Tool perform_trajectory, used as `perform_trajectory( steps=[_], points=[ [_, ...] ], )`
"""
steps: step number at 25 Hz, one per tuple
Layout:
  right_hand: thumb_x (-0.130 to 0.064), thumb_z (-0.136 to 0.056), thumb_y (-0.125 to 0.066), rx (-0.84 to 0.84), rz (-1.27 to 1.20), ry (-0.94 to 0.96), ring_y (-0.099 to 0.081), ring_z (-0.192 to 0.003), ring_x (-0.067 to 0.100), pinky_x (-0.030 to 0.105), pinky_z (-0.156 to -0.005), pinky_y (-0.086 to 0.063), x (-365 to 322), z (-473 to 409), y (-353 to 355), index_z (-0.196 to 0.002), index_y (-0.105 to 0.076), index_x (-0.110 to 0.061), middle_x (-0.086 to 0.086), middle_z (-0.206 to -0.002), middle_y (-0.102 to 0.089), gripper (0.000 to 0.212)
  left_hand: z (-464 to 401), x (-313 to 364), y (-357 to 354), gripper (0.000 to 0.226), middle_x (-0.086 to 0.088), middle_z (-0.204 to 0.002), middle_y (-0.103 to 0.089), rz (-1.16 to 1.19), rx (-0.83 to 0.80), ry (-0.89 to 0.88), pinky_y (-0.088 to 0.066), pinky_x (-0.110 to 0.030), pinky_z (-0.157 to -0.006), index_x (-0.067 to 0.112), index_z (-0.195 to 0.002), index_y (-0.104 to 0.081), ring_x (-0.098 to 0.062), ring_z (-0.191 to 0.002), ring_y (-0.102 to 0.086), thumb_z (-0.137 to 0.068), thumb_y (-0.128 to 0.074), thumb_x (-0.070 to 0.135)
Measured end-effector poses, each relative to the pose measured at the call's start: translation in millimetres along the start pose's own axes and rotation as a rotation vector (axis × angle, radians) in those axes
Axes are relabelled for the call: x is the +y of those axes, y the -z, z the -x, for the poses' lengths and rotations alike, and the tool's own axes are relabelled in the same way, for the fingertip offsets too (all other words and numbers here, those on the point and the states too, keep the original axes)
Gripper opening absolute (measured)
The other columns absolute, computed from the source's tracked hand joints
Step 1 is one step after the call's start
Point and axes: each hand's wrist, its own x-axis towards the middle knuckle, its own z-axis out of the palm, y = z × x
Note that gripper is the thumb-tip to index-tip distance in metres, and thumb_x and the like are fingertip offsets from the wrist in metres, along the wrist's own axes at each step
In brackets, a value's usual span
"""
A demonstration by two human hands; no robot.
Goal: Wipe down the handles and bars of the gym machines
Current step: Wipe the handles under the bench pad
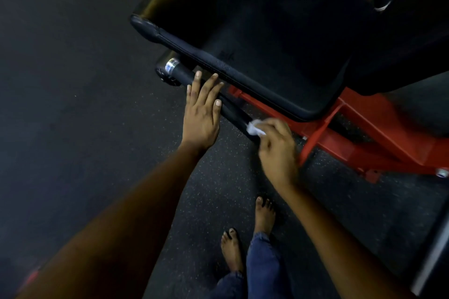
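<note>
Your right hand (277, 145) has its fingers curled around a small white wipe (254, 128), pinching it against the bar (230, 110). The wipe sits on the bar's lower right stretch, just beside the red frame (359, 136). Knuckles face up, thumb side toward the bar.

Your left hand (202, 109) lies flat, fingers straight and slightly spread, palm down on the bar further up toward its free end. Fingertips (198, 74) point up and right, reaching the edge of the pad (243, 31). It holds nothing, only rests there.

The bar is black, long and thin. Its long axis runs diagonally, from upper left to lower right. The upper left end is free and carries a chrome ring (172, 65) with a black end cap (165, 75) beyond it. The lower right end runs under your right hand, and where it meets the frame is hidden. The bar lies just below the pad's near edge, roughly parallel to it.

The pad is black, large, tilted, and fills the upper middle of the view. The red frame comes out from beneath it toward the lower right.

Floor (73, 104) is dark speckled rubber. Your bare feet (264, 216) stand on it below the hands, with blue jean cuffs (262, 262) above them. Both forearms are bare.
</note>
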Motion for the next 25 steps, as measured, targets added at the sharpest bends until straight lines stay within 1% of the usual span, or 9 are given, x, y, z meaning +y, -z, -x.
perform_trajectory(
  steps=[3,5,7,10,14,16,18,20,25],
  points=[
    [0.003,-0.083,-0.060,-0.079,0.025,0.231,-0.051,-0.104,0.012,0.015,-0.087,-0.047,-24.6,-20.4,-19.1,-0.106,-0.069,-0.004,0.005,-0.112,-0.061,0.025,0.5,-4.2,-0.1,0.045,-0.007,-0.151,-0.039,-0.013,0.009,-0.020,0.004,-0.031,-0.120,0.008,-0.137,-0.049,-0.025,-0.148,-0.008,-0.103,-0.026,0.026],
    [0.005,-0.081,-0.061,-0.062,-0.016,0.238,-0.053,-0.100,0.012,0.017,-0.086,-0.049,-8.3,-8.2,-19.7,-0.101,-0.070,-0.004,0.006,-0.107,-0.062,0.024,0.6,-1.1,1.0,0.045,-0.008,-0.151,-0.038,-0.079,0.007,-0.019,0.002,-0.032,-0.121,0.007,-0.136,-0.050,-0.026,-0.148,-0.009,-0.103,-0.026,0.025],
    [0.007,-0.079,-0.060,-0.004,-0.044,0.055,-0.057,-0.096,0.010,0.016,-0.084,-0.050,19.6,22.9,-9.9,-0.096,-0.070,-0.003,0.007,-0.103,-0.063,0.022,1.0,8.3,-2.7,0.047,-0.009,-0.154,-0.033,-0.129,0.013,0.048,0.001,-0.035,-0.121,0.006,-0.137,-0.049,-0.026,-0.148,-0.007,-0.103,-0.024,0.026],
    [0.016,-0.078,-0.057,0.017,-0.041,-0.279,-0.064,-0.091,0.024,0.016,-0.077,-0.048,42.1,49.2,4.3,-0.090,-0.070,-0.002,0.007,-0.099,-0.062,0.025,3.2,26.9,-12.2,0.051,-0.009,-0.160,-0.018,-0.156,0.052,0.202,0.002,-0.036,-0.121,0.005,-0.144,-0.039,-0.025,-0.149,0.000,-0.103,-0.019,0.030],
    [0.002,-0.083,-0.065,0.101,-0.159,-0.256,-0.056,-0.103,0.012,0.001,-0.082,-0.041,8.8,16.9,-7.7,-0.108,-0.066,0.001,0.008,-0.112,-0.057,0.025,10.2,35.4,-21.0,0.062,-0.015,-0.161,-0.005,-0.134,0.066,0.257,0.004,-0.034,-0.120,0.003,-0.151,-0.019,-0.026,-0.149,0.003,-0.102,-0.024,0.040],
    [0.002,-0.083,-0.065,0.149,-0.230,-0.270,-0.056,-0.100,0.007,0.002,-0.083,-0.042,1.8,18.0,-16.3,-0.108,-0.066,0.002,0.008,-0.111,-0.060,0.024,13.4,39.1,-24.1,0.068,-0.017,-0.161,-0.001,-0.118,0.057,0.276,0.005,-0.032,-0.120,0.002,-0.151,-0.014,-0.027,-0.148,0.006,-0.101,-0.027,0.045],
    [0.008,-0.086,-0.057,0.250,-0.288,-0.527,-0.062,-0.097,0.016,0.008,-0.080,-0.048,19.8,25.5,-14.3,-0.104,-0.067,0.004,0.014,-0.106,-0.065,0.021,13.6,43.0,-25.8,0.068,-0.018,-0.161,-0.001,-0.112,0.062,0.284,0.005,-0.031,-0.120,0.000,-0.151,-0.014,-0.028,-0.148,0.006,-0.101,-0.027,0.044],
    [0.009,-0.088,-0.053,0.229,-0.319,-0.794,-0.063,-0.100,0.024,0.005,-0.073,-0.047,34.3,21.5,-8.9,-0.105,-0.068,0.003,0.016,-0.105,-0.067,0.023,13.8,42.9,-25.9,0.066,-0.019,-0.160,-0.001,-0.107,0.060,0.280,0.005,-0.029,-0.120,-0.002,-0.150,-0.013,-0.030,-0.148,0.006,-0.102,-0.028,0.041],
    [-0.005,-0.090,-0.058,0.085,-0.375,-0.505,-0.061,-0.093,0.002,0.002,-0.074,-0.045,-8.6,-14.8,-12.2,-0.106,-0.070,-0.006,-0.007,-0.100,-0.066,0.020,13.6,39.9,-26.9,0.065,-0.021,-0.160,-0.001,-0.094,0.059,0.260,0.001,-0.033,-0.121,-0.004,-0.150,-0.013,-0.031,-0.148,0.006,-0.102,-0.026,0.040]
  ],
)
